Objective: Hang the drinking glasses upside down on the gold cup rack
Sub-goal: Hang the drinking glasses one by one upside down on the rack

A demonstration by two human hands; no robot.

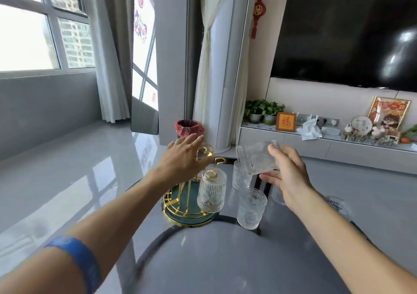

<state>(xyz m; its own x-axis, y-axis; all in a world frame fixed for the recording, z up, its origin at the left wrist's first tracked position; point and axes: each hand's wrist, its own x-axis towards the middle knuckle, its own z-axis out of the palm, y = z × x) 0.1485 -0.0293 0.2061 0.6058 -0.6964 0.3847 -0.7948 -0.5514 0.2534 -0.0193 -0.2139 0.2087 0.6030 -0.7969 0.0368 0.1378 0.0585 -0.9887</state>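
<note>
Near glass (251,208): stands upright on the table (225,260), waiting.
Hung glass (211,191): upside down on the gold rack (189,205).
Right hand (291,176): fingers closed around a tilted glass (257,158); should tip it fully over a free peg.
Left hand (184,156): open, flat on the rack top, steadying it.

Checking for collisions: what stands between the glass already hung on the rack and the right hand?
In the head view, two upright glasses stand between hung glass and right hand.

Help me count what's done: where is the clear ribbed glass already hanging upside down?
In the head view, the hung clear ribbed glass sits left of centre on the gold cup rack, just below the left hand and left of an upright ribbed glass.
</note>
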